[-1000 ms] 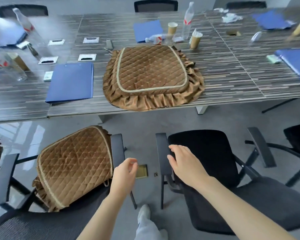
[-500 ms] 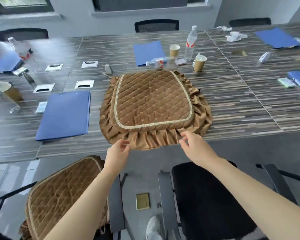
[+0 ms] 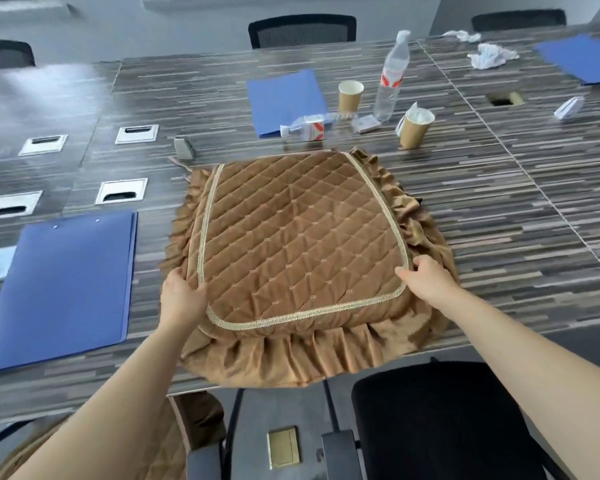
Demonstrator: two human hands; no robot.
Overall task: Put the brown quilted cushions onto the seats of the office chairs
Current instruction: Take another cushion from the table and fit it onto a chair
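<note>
I saw a brown diamond-quilted cushion (image 3: 302,244) with pale gold trim at the near edge of the table (image 3: 499,216), striped grey and brown. A blue folder (image 3: 63,285) lay toward its left edge.

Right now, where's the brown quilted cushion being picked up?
Head view, centre: the brown quilted cushion lies on the striped wooden table, its ruffle overhanging the near edge, right of the blue folder, with the left hand and right hand at its near corners.

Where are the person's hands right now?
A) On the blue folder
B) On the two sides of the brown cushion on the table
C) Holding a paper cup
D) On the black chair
B: the left hand and right hand grip opposite sides of the brown cushion lying on the table.
</note>
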